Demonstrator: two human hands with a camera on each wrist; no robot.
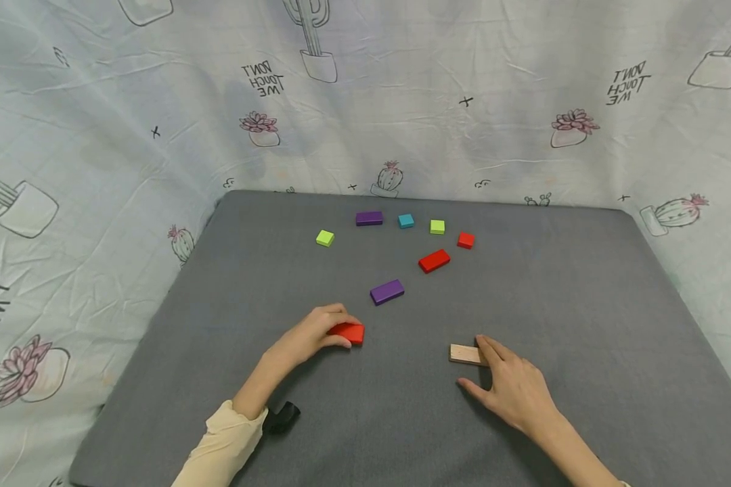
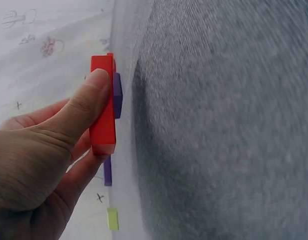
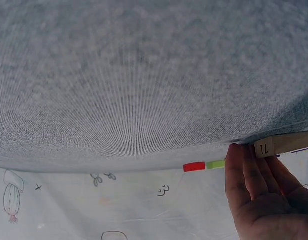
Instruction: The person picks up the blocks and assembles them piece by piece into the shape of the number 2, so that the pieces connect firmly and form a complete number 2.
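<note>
My left hand (image 1: pixel 311 333) pinches a red rectangular block (image 2: pixel 102 105) between thumb and fingers, the thumb lying along its face in the left wrist view. Whether that block touches the table cannot be told. To the right, a bare wooden block (image 1: pixel 466 354) lies on the grey table. Straight fingers of my right hand (image 1: pixel 512 385) touch its far side, while the thumb stands apart from it. The right wrist view shows printed digits on the end of the wooden block (image 3: pixel 266 148). A purple block (image 1: pixel 387 292) lies just beyond my left hand.
Farther back lie a red block (image 1: pixel 434 261), a small red block (image 1: pixel 466 240), two lime blocks (image 1: pixel 437 226), a blue block (image 1: pixel 405 221) and another purple block (image 1: pixel 369 218). A black strap-like object (image 1: pixel 283 418) shows by the left sleeve. Printed white cloth (image 1: pixel 414 135) surrounds the table (image 1: pixel 554 284).
</note>
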